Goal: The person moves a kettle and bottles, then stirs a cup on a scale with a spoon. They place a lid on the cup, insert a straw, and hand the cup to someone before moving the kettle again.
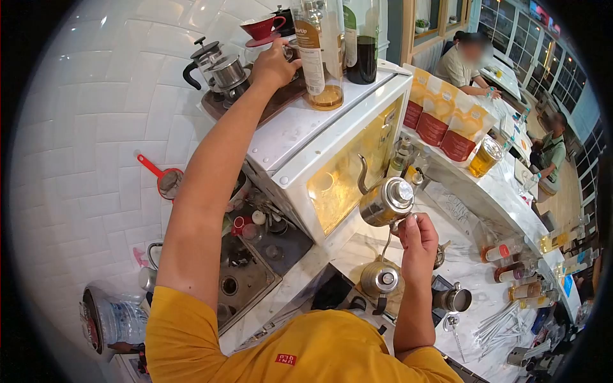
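My left hand [274,69] reaches up to a brown tray [281,101] on top of a white cabinet. Its fingers curl around something, perhaps a clear glass handle, that they mostly hide. Just above is a red coffee dripper [258,27]; a French press [207,59] and a small metal pot [228,71] stand to the left. Close by on the right is a tall bottle with a brown label [311,60]. My right hand [417,241] grips a steel gooseneck kettle [386,203] at its handle side, above the counter. A second gooseneck kettle [379,279] stands below it.
The white cabinet [297,137] has a lit glass front. Left of the counter is a sink [255,290], with a red strainer [169,182] on the wall. Coffee bags [447,118], syrup bottles [501,250] and a metal pitcher [456,298] line the right side. People sit beyond the bar.
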`<action>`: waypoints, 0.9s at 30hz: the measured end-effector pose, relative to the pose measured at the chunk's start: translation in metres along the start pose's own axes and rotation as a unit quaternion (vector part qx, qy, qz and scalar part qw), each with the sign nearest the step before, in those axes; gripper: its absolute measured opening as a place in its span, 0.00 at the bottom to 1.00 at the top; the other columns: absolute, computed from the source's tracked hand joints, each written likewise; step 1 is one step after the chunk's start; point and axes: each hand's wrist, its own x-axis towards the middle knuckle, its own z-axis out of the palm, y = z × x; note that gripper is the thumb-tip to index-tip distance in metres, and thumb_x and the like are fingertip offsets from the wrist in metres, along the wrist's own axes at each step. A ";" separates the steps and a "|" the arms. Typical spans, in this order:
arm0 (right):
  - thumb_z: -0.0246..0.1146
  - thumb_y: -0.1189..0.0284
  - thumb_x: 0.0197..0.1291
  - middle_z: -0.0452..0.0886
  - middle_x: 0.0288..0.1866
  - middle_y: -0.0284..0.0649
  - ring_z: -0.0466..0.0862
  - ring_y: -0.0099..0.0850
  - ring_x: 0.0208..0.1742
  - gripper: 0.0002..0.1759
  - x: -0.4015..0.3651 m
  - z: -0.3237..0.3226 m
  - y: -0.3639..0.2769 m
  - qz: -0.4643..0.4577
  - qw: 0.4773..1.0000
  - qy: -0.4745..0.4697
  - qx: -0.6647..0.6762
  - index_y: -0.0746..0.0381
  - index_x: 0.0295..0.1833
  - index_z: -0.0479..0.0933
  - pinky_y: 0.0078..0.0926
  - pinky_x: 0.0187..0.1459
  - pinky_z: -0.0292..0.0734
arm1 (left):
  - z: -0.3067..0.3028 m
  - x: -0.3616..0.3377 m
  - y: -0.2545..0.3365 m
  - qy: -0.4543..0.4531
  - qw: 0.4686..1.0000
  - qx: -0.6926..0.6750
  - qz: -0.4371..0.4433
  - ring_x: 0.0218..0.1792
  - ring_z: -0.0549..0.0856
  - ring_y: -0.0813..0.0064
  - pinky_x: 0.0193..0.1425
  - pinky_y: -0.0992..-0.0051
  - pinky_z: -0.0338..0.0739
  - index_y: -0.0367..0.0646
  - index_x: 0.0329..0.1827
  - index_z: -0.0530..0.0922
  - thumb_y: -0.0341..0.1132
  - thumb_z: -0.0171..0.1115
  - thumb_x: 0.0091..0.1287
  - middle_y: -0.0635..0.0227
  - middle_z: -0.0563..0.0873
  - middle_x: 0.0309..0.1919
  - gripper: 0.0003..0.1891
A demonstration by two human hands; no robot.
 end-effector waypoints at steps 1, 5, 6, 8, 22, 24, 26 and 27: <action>0.61 0.65 0.81 0.80 0.35 0.26 0.73 0.14 0.34 0.11 -0.001 0.001 0.000 -0.001 1.000 0.000 0.007 0.63 0.49 0.80 0.17 0.39 0.71 | 0.001 0.001 -0.002 0.004 1.000 -0.001 0.006 0.62 0.88 0.53 0.65 0.57 0.82 0.53 0.72 0.71 0.58 0.72 0.68 0.53 0.90 0.57 0.35; 0.61 0.65 0.81 0.80 0.35 0.27 0.74 0.14 0.34 0.11 0.003 -0.009 -0.002 0.000 1.000 0.000 -0.003 0.63 0.49 0.80 0.17 0.38 0.69 | 0.005 0.005 0.004 0.012 1.000 -0.002 0.009 0.61 0.88 0.52 0.64 0.57 0.82 0.53 0.71 0.72 0.58 0.73 0.68 0.52 0.91 0.54 0.34; 0.61 0.65 0.81 0.80 0.36 0.27 0.74 0.14 0.35 0.11 0.004 -0.010 -0.002 0.002 1.000 -0.001 -0.001 0.63 0.48 0.80 0.17 0.38 0.69 | 0.006 0.005 0.003 0.013 1.000 -0.001 0.010 0.61 0.88 0.52 0.64 0.57 0.82 0.53 0.71 0.72 0.58 0.73 0.68 0.52 0.90 0.54 0.34; 0.61 0.66 0.81 0.81 0.36 0.27 0.74 0.14 0.35 0.11 0.004 -0.010 -0.002 0.004 1.000 -0.001 0.006 0.63 0.48 0.80 0.17 0.38 0.68 | 0.007 0.005 0.002 0.017 1.000 0.003 0.013 0.61 0.88 0.52 0.64 0.56 0.82 0.53 0.72 0.71 0.57 0.72 0.68 0.52 0.90 0.54 0.34; 0.61 0.64 0.81 0.80 0.37 0.26 0.74 0.14 0.36 0.11 0.001 -0.011 -0.004 0.003 1.000 -0.013 0.000 0.62 0.48 0.80 0.16 0.39 0.69 | -0.014 -0.030 -0.002 0.050 0.995 -0.085 0.030 0.56 0.90 0.54 0.63 0.58 0.83 0.47 0.77 0.72 0.56 0.76 0.64 0.55 0.91 0.56 0.41; 0.60 0.65 0.81 0.79 0.37 0.26 0.73 0.14 0.36 0.11 0.001 -0.006 -0.008 0.000 1.000 -0.009 0.004 0.61 0.48 0.80 0.16 0.40 0.70 | -0.025 -0.050 0.001 0.080 0.989 -0.123 0.021 0.52 0.92 0.57 0.58 0.60 0.85 0.46 0.74 0.75 0.55 0.76 0.65 0.55 0.91 0.56 0.39; 0.58 0.66 0.82 0.73 0.32 0.25 0.66 0.13 0.31 0.11 0.002 0.000 -0.014 -0.005 1.000 -0.001 -0.003 0.60 0.45 0.77 0.17 0.40 0.72 | -0.043 -0.079 0.002 0.072 0.976 -0.205 0.019 0.50 0.91 0.65 0.55 0.66 0.85 0.45 0.74 0.76 0.53 0.76 0.66 0.57 0.90 0.57 0.37; 0.58 0.66 0.83 0.70 0.30 0.25 0.62 0.13 0.28 0.11 0.003 0.003 -0.016 -0.008 1.000 0.003 -0.007 0.60 0.44 0.75 0.18 0.40 0.73 | -0.053 -0.097 0.003 0.068 0.967 -0.245 0.019 0.48 0.91 0.69 0.53 0.68 0.85 0.45 0.74 0.77 0.52 0.77 0.67 0.57 0.90 0.58 0.36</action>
